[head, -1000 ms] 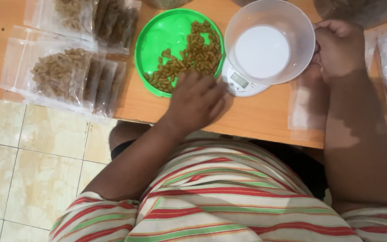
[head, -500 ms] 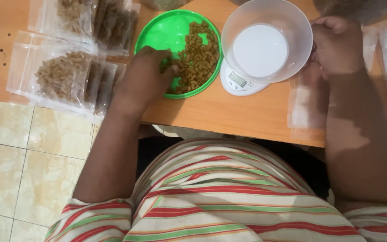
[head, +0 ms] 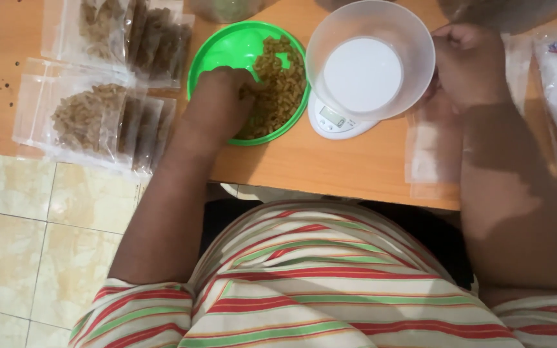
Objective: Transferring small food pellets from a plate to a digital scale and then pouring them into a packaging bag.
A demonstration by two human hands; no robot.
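We see the left hand resting in the green plate, fingers curled into the brown dried pieces heaped on the plate's 3 o'clock half; whether it has closed on any we cannot tell. At 3 o'clock from the plate stands a clear bowl on a white kitchen scale. The right hand, loosely fisted, touches the bowl's rim at its 3 o'clock side, above an empty clear bag. Filled clear bags lie at 9 o'clock from the plate on the wooden table.
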